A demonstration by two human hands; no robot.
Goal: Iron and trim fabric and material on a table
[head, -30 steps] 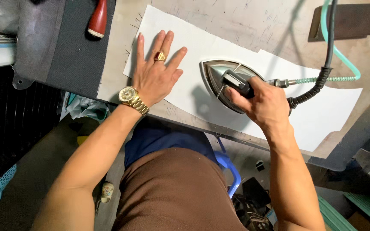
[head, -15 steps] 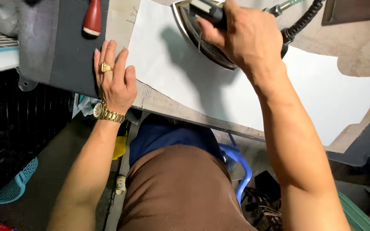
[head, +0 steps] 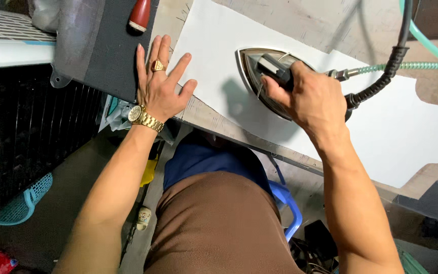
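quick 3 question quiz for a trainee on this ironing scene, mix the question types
1. True or false: the right hand grips the handle of the iron.
2. What does the left hand rest on? A) the white fabric piece only B) flat on the table, across the fabric's left edge and the dark mat C) the red-handled tool
3. Which two lines run from the back of the iron?

Key
1. True
2. B
3. A black cord and a green hose
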